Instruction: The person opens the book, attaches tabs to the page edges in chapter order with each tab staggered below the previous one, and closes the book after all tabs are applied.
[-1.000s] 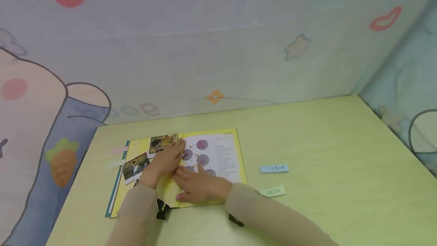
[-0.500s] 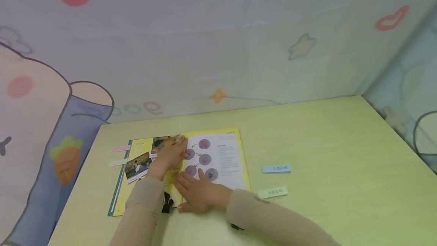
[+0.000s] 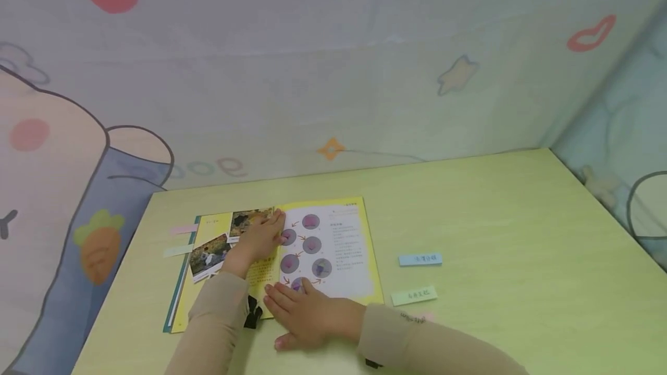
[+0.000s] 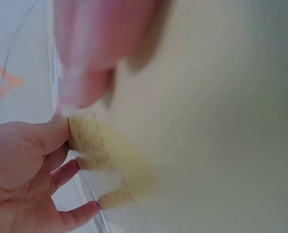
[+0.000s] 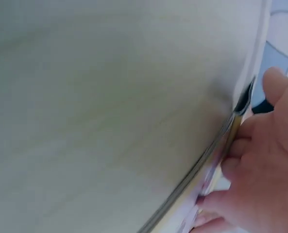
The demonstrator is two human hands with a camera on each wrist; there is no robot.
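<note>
- The open book (image 3: 276, 259) lies flat on the desk (image 3: 495, 213), toward its left end; every place below is told from this book.
- My left hand (image 3: 257, 241) rests flat across the book's centre fold, fingers straight, curled round nothing; I judge it should press evenly along the fold so the pages stay down.
- My right hand (image 3: 307, 317) lies flat at the book's near edge, fingers straight on the lower part of the right page, below the round pink diagrams (image 3: 311, 244); it holds nothing either.
- To smooth well, I would slide the right palm outward from the fold without lifting, lest the page buckle.
- Two paper tabs (image 3: 179, 239) stick out past the book's left side; I should not push the book over them.
- Right of the book, apart from it, lie a blue label (image 3: 420, 260) and a green label (image 3: 414, 295).
</note>
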